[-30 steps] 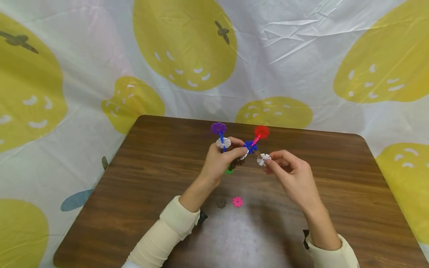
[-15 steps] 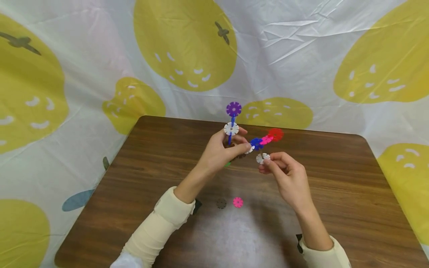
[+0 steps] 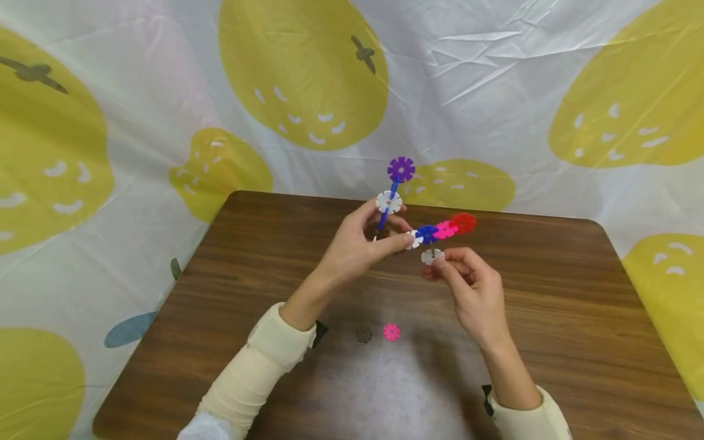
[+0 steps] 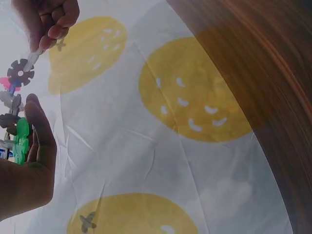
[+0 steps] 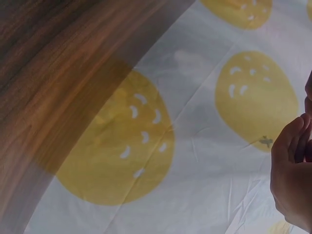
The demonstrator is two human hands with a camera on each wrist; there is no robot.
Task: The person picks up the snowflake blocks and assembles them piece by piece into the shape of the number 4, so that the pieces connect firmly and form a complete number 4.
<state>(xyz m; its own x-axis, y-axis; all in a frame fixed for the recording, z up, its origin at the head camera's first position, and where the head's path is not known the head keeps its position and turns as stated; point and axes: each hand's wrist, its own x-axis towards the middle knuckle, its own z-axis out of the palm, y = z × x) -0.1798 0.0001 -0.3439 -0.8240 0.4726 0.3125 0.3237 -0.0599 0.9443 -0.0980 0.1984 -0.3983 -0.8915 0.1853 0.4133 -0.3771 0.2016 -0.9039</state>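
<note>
Above the desk, near its far edge, our left hand grips the disc chain; our right hand, just beside, pinches a white disc.

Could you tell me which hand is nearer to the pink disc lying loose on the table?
Right. The right hand hovers just above and to the right of the pink disc; the left hand, holding the assembly, is higher up and farther away.

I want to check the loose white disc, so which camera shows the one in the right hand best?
The head view: the white disc sits pinched in the right hand, unobstructed. The left wrist view shows it backlit and dark. The right wrist view shows only fingers, no disc.
</note>
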